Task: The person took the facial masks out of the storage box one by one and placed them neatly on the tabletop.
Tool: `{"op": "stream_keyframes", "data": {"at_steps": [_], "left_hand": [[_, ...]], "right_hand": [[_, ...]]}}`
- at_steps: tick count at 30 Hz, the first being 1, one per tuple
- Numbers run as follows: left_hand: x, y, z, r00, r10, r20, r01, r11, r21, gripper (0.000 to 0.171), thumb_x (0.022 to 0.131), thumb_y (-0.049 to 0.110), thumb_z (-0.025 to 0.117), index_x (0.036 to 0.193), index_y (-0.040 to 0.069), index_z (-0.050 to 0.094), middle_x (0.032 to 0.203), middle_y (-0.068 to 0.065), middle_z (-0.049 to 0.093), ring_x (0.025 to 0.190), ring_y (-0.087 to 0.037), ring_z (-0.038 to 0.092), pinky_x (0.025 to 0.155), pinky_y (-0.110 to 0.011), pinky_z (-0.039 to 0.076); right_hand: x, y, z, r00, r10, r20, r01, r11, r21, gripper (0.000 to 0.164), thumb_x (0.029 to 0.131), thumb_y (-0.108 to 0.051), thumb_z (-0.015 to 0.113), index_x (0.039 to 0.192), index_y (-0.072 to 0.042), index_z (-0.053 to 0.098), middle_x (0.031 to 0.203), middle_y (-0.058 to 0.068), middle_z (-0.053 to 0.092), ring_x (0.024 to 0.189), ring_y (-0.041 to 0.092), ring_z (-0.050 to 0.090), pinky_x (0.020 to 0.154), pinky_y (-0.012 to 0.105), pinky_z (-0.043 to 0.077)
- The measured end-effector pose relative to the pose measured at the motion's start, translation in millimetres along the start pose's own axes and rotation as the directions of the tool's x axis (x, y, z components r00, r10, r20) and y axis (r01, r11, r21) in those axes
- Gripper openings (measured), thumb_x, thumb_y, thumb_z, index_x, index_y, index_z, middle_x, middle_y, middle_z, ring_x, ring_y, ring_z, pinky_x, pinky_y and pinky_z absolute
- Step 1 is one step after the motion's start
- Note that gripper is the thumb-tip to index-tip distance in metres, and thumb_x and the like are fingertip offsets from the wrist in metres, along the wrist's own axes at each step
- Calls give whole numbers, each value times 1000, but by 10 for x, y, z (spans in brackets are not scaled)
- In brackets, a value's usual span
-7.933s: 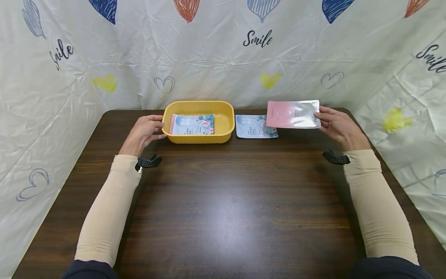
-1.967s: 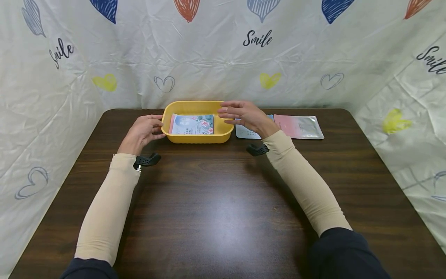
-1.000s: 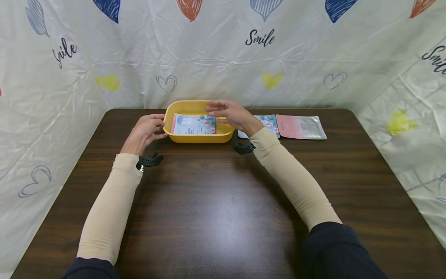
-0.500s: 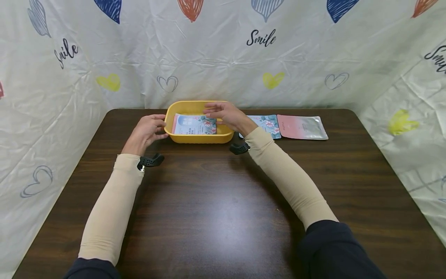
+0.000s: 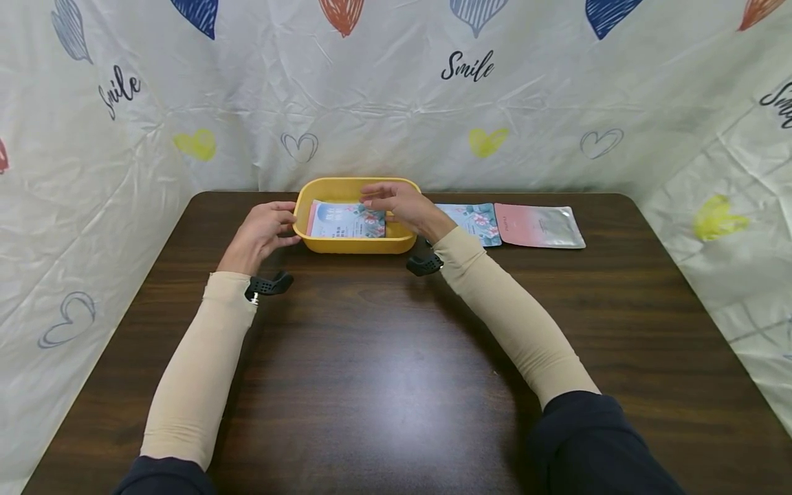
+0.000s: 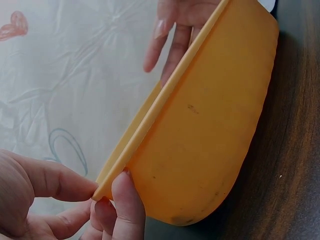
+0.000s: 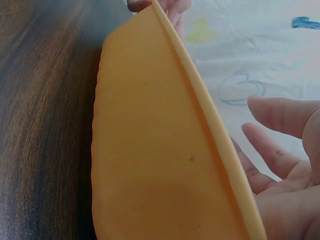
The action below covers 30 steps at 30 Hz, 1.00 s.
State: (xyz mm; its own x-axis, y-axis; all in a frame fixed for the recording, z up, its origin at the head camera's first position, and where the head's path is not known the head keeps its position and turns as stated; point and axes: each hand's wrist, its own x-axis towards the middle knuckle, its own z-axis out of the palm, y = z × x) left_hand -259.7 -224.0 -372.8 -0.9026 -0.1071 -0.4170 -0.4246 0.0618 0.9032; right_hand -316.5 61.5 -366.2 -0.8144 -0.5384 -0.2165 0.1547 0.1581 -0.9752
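A yellow plastic basin (image 5: pixel 359 245) stands at the back of the table. My left hand (image 5: pixel 260 230) pinches its left end; in the left wrist view a finger and the thumb (image 6: pixel 127 200) meet at the rim. Inside the basin lies a blue floral sachet (image 5: pixel 343 220), with a pink edge showing beneath it. My right hand (image 5: pixel 405 206) reaches over the right end, fingers loosely bent beside that sachet. The right wrist view shows its thumb and fingers (image 7: pixel 270 150) apart; the basin wall (image 7: pixel 150 125) hides part of the hand, and I see nothing held.
Right of the basin, a second blue floral sachet (image 5: pixel 482 218) lies flat, partly behind my right wrist. Beside it lies a pink and silver sachet (image 5: pixel 538 225). The dark wooden table (image 5: pixel 383 344) ends at a printed white cloth (image 5: pixel 396 89) behind.
The pink and silver sachet, earlier held in my right hand, now lies on the table. My right hand has since moved left and into the basin. My left hand stays at the rim.
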Motion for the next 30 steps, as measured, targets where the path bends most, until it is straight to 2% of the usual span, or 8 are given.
{"op": "stream_keyframes", "data": {"at_steps": [5,9,15,20,24,30], "left_hand": [[-13,17,5,1000,-1,6,1,1000,5,47,105,13,52,152,13,47,144,-12,47,117,-25,53,98,-35,55],[-5,8,2,1000,0,6,0,1000,1,47,104,12,52,151,13,48,144,-11,47,116,-24,53,92,-32,58],[18,-5,-7,1000,4,12,-4,1000,-5,47,105,11,51,151,12,47,148,-12,45,121,-26,52,85,-29,59],[20,-5,-8,1000,4,11,-4,1000,-13,48,104,10,51,152,11,47,151,-13,43,127,-30,50,84,-28,60],[29,-3,-8,1000,2,9,-2,1000,-11,48,104,10,52,151,12,47,150,-13,44,126,-28,51,83,-29,60],[30,-7,-5,1000,1,10,-1,1000,-11,47,104,10,51,151,12,48,150,-12,43,127,-29,50,90,-32,59]], "right_hand": [[-8,-13,16,1000,-12,17,13,999,-31,48,103,-17,61,148,-5,50,151,11,51,138,26,48,119,58,29],[-8,-11,42,999,-15,34,16,1000,-27,49,103,-17,60,149,-5,48,155,12,46,141,27,44,119,58,29],[-32,-4,67,998,-49,-32,50,998,31,47,102,-12,61,148,-6,51,162,2,35,147,25,36,119,52,32],[-46,-15,68,992,-107,-64,113,987,111,48,101,-1,58,148,-2,48,168,0,22,150,31,32,119,51,32],[-54,-24,73,992,-99,-80,111,982,152,53,100,2,58,151,-4,45,165,3,28,142,32,43,115,48,40],[-70,-33,90,996,-58,-70,68,986,151,62,101,-1,59,157,-8,36,162,11,32,136,28,50,110,44,46]]}}
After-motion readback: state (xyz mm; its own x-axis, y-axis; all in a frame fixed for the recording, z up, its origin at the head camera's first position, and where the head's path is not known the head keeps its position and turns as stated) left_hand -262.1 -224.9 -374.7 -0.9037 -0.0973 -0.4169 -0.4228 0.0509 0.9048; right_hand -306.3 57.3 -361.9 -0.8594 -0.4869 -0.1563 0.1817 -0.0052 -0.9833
